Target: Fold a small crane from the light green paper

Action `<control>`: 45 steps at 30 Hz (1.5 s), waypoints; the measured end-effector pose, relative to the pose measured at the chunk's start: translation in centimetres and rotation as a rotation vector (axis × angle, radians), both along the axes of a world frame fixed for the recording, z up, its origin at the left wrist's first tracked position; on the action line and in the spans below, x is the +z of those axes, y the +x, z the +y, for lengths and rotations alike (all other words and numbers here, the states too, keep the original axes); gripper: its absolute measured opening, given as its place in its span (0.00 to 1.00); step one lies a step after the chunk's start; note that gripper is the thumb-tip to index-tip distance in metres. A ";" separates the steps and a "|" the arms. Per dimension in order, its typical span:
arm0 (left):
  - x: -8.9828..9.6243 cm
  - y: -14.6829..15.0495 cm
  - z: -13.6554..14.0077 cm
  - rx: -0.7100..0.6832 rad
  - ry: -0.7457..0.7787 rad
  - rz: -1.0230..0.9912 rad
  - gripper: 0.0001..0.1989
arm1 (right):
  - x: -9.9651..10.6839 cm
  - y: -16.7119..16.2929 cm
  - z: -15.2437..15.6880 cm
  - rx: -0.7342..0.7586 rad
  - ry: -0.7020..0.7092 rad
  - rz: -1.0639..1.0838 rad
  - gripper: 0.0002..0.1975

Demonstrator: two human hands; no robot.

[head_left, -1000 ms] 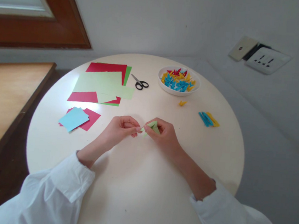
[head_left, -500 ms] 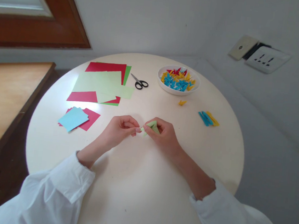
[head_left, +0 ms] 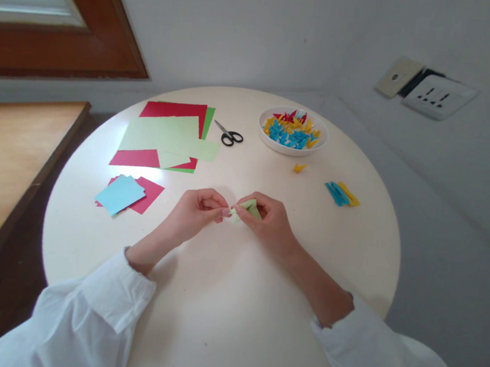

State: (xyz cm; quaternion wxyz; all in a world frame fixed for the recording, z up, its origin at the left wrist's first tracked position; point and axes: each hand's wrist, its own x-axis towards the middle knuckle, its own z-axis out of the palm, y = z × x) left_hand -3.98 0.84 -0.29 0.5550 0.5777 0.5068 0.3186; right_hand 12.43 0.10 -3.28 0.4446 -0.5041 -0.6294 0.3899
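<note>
Over the round table [head_left: 213, 320], the right hand [head_left: 270, 220] grasps a folded pale-green paper [head_left: 254, 209] between thumb and bent fingers. The left hand [head_left: 198, 213], fingers curled, appears to pinch its tip, though that small contact is partly hidden. Beyond sit a yellow folded piece [head_left: 299, 168], then black-handled scissors [head_left: 231, 138].

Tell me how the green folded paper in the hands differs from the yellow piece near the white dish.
The green folded paper looks pale and larger, the yellow piece brighter and smaller. The left hand and right hand hold the green folded paper, while the yellow piece lies on the table. Both look folded.
</note>
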 end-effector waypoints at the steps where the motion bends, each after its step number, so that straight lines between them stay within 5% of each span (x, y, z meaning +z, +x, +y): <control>1: -0.1 0.0 0.1 -0.007 -0.005 -0.009 0.05 | 0.0 0.0 0.0 -0.002 -0.002 0.001 0.07; 12: -1.6 -0.2 0.4 -0.097 -0.099 -0.227 0.10 | -0.3 -0.2 -0.1 0.016 0.001 -0.025 0.07; 38: -1.6 0.5 0.0 0.071 -0.180 -0.305 0.12 | -0.6 -0.4 0.1 0.007 0.039 -0.063 0.04; 45: -2.3 0.1 0.2 -0.054 -0.174 -0.355 0.12 | -0.5 -0.4 0.0 -0.003 0.064 -0.077 0.04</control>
